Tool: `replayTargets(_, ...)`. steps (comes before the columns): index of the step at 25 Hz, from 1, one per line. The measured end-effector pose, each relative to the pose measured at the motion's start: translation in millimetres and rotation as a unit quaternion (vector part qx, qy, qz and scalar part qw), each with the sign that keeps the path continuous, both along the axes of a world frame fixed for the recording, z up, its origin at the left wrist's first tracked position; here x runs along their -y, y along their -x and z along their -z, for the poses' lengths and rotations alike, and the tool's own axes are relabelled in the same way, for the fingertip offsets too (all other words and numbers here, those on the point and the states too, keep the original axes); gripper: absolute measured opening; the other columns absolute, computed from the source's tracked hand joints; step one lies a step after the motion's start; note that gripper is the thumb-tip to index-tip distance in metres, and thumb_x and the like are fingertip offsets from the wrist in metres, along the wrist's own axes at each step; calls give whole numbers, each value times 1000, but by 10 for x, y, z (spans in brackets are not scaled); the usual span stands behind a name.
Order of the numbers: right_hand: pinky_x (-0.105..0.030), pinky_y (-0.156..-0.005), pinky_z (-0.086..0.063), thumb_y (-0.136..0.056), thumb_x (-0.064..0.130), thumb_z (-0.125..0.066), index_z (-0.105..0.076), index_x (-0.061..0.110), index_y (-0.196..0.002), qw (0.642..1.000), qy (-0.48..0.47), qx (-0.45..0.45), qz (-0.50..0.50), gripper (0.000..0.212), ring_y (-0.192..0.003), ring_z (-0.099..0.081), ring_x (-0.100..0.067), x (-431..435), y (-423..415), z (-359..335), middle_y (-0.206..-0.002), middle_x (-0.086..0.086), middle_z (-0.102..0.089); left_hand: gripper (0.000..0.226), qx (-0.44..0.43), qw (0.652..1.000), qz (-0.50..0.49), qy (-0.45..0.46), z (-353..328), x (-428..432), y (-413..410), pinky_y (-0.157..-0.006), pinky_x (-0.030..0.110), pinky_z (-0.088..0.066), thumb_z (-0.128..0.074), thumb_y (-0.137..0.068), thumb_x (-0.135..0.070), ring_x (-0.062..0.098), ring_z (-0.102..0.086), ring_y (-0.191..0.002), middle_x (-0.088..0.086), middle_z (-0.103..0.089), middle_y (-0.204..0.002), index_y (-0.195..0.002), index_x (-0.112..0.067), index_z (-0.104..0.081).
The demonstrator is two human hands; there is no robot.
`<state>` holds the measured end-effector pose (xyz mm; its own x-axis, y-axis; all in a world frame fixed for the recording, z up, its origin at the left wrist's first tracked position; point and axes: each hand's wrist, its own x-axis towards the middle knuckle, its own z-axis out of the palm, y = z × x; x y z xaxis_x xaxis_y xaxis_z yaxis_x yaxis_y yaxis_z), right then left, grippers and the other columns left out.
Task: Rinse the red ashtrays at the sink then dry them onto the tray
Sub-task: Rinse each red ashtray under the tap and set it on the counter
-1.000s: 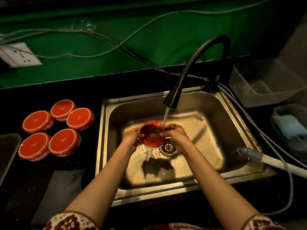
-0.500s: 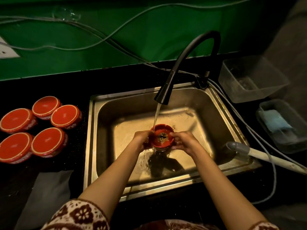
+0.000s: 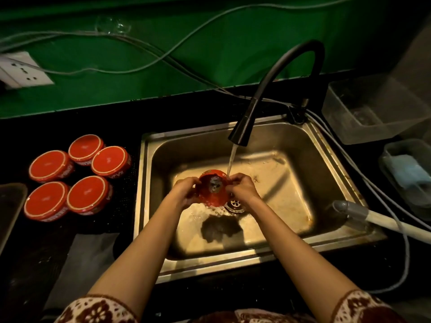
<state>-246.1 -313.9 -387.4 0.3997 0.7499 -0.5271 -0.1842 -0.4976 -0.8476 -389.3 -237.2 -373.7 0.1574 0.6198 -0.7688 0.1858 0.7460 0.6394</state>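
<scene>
A red ashtray (image 3: 213, 190) is held between my left hand (image 3: 184, 191) and my right hand (image 3: 243, 188) over the steel sink (image 3: 326, 173), just above the drain. Its open side tilts toward me, with a metal piece at its centre. Water runs from the black faucet (image 3: 242, 129) onto the ashtray's far right rim. Several more red ashtrays (image 3: 87, 197) lie upside down on the dark counter left of the sink. The dark tray (image 3: 11, 206) shows only an edge at the far left.
A grey cloth (image 3: 88, 257) lies on the counter at the front left. Clear plastic containers (image 3: 363, 113) stand right of the sink, one holding a blue cloth (image 3: 405, 171). A grey hose (image 3: 373, 217) rests on the sink's right rim. Cables and a white socket (image 3: 21, 69) hang on the green wall.
The ashtray has tipped so its open side faces me more, and the stream now hits its far right rim. Both hands keep hold of it.
</scene>
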Motion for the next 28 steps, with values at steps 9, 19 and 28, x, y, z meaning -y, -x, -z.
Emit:
replayTargets(9,-25,-74,-53,-69,-18,-55,-58,29,-83,976,-126,152,-98,49,-92,-58,-15,159,-248,5,-96,3,-62,10,183,972,-55,137,81,277,-160,-87,58,-47,-45,-88,4,38,-60,-88,27,-56,-97,-94,9,-52)
replayTargets(19,-43,-72,-51,-85,-7,-43,-60,10,-94,980,6,-198,31,25,-81,-57,-24,223,-350,-14,-86,-12,-61,60,113,993,10,-39,-88,263,-333,-38,15,-43,-43,-68,31,21,-60,-60,14,-59,-84,-114,-2,-60)
replayTargets(28,-47,-85,-50,-89,2,-57,-56,9,-120,986,-11,-164,-27,32,-102,-58,-27,-107,82,-50,-111,-9,-62,45,78,996,-12,-36,-78,226,220,-76,40,-52,-57,-78,14,27,-58,-91,9,-61,-101,-114,-13,-59)
